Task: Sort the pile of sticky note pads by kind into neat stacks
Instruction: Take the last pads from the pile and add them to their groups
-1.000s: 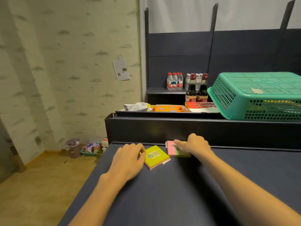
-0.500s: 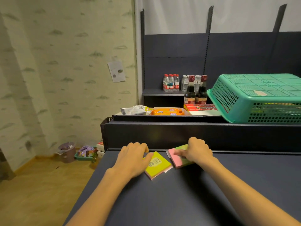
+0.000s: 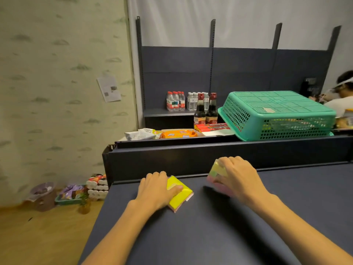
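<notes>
The left hand [image 3: 155,190] is lying flat on a yellow pad [image 3: 180,196] on the dark table [image 3: 210,236], thumb across its top. The right hand [image 3: 237,178] is gripping a blurred pink-and-yellow pad [image 3: 216,174], tilted just above the table.

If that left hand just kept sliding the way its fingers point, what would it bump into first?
Probably the dark raised ledge behind the table. The left hand, on the yellow pad, points toward it, with nothing visible between.
</notes>
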The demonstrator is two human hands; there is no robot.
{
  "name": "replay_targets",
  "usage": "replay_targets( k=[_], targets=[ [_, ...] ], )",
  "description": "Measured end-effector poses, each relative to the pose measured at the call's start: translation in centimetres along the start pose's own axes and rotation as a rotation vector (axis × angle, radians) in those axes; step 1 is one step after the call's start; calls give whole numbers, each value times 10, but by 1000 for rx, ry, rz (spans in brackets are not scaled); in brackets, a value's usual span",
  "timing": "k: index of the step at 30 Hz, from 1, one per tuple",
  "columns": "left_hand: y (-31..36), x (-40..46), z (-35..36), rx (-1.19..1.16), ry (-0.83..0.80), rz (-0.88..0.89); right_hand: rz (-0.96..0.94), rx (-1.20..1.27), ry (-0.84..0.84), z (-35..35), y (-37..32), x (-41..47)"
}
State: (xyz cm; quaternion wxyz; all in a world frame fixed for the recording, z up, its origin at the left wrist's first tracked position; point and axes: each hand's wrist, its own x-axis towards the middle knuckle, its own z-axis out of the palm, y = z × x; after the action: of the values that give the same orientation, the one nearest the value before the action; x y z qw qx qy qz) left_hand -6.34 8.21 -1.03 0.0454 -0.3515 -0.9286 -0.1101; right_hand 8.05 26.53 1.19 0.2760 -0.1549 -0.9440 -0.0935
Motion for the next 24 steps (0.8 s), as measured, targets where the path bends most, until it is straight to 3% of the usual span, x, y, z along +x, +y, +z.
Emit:
replay_targets(
  k=[8,11,17,20,24],
  targets=[
    [24,-46,-19,-262,318,143,-138,-173,297,-13,-5,-40],
    [32,-68,-21,-397,393,99,67,6,377,-23,-17,-57],
    [36,-98,-22,-651,343,-74,468,562,237,-34,-28,-78],
    [44,-114,-21,-740,349,-155,589,737,203,-37,-27,-83],
    [67,-130,-17,-778,368,-261,633,788,172,-41,-17,-92]
  ],
)
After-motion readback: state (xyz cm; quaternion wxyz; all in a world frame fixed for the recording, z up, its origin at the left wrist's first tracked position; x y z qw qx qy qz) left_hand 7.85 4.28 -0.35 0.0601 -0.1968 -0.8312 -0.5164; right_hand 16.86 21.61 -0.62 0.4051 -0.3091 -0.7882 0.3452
